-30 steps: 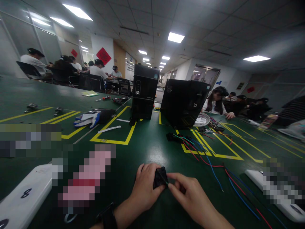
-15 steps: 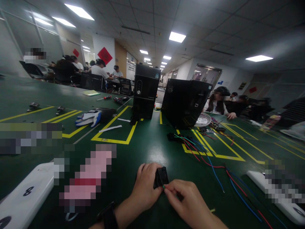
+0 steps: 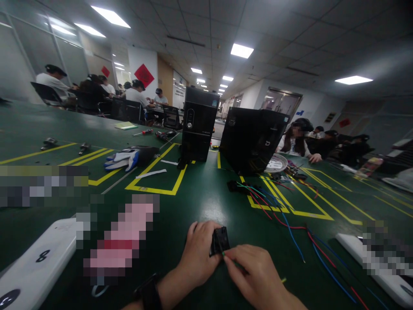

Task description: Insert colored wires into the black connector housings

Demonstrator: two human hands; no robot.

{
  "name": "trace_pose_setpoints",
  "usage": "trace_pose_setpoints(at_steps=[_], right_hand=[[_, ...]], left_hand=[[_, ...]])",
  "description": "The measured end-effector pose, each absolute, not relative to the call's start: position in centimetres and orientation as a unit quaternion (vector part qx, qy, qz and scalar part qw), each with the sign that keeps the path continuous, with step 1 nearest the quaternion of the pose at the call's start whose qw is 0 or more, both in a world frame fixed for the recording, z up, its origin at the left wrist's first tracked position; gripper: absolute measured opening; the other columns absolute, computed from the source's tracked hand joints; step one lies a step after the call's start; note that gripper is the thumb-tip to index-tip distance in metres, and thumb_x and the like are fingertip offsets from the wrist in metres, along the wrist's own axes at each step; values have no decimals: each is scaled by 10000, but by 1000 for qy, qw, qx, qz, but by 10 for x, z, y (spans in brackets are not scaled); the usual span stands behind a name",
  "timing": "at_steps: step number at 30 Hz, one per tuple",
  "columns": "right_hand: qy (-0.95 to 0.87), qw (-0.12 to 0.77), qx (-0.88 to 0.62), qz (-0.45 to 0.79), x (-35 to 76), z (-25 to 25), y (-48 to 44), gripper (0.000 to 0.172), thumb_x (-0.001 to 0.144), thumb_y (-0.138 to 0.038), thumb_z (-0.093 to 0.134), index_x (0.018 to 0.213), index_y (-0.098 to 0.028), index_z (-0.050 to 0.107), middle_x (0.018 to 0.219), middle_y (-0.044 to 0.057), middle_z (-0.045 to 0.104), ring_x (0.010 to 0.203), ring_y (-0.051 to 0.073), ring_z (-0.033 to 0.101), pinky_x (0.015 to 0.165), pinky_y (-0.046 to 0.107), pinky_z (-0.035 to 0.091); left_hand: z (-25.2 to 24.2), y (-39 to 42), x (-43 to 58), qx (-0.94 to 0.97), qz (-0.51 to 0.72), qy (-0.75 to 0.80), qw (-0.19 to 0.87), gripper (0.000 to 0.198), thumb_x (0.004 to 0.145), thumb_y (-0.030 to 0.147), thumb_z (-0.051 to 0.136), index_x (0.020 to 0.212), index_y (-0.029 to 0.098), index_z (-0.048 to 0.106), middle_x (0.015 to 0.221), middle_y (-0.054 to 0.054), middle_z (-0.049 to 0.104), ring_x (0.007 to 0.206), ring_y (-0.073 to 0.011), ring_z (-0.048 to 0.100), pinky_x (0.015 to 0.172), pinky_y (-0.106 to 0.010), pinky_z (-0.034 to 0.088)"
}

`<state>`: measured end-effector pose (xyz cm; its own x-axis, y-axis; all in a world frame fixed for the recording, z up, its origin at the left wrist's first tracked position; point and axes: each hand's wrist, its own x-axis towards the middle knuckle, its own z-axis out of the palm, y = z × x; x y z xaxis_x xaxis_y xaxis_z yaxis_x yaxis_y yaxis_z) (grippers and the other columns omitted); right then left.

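Note:
My left hand (image 3: 200,245) is wrapped around the side of a small black box (image 3: 221,239), steadying it low over the green table. Its lid or inner face is too dark to make out. At the box's near edge, my right hand (image 3: 253,269) pinches a thin piece with a green part (image 3: 223,254) between thumb and forefinger. A slim dark length seems to run from that green part across the box; whether it is a wire or a tool I cannot tell. The fingertips of both hands nearly meet there.
Red and blue wires (image 3: 305,227) trail across the table on the right. Two black computer towers (image 3: 200,125) stand ahead. Gloves (image 3: 121,161), a screwdriver (image 3: 143,132) and a white case (image 3: 48,262) lie to the left. Another person's hand (image 3: 315,158) rests at the far right.
Both hands keep their hold on the box and the green-ended piece. The view has shifted slightly; the hands have hardly moved.

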<state>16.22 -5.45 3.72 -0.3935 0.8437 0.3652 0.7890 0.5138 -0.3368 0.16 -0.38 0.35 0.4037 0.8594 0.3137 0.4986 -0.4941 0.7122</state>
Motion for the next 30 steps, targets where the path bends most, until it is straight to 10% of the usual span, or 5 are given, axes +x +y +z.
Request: trace_pose_setpoints(at_steps=[6,14,22,30], right_hand=[[-819,123,-558,51,176,53,-52,174,861,-192,470,807,-239,629,719,-10,666,674,161,631,591,248,366],[-821,226,-519,70,166,45,-56,214,895,-196,421,838,-204,626,739,13,663,683,146,617,623,237,397],[-841,120,-526,51,175,52,-55,218,887,-168,427,831,-219,632,742,9,662,695,163,630,614,251,407],[-824,262,-502,-3,169,42,-58,212,884,-167,429,902,-199,637,755,31,674,672,165,622,625,261,438]], left_hand=[[5,-3,2,795,340,428,263,387,660,145,647,1007,247,509,1018,-10,589,1009,-251,505,985,-459,258],[2,-5,4,792,344,431,263,383,655,134,634,998,247,509,1002,-12,592,998,-249,509,997,-459,247],[3,-4,3,796,340,428,261,363,673,156,644,999,249,512,1016,-14,594,1004,-254,506,991,-463,258],[6,-5,2,791,342,434,262,366,664,144,641,991,245,511,1002,-13,593,994,-249,514,996,-472,254]])
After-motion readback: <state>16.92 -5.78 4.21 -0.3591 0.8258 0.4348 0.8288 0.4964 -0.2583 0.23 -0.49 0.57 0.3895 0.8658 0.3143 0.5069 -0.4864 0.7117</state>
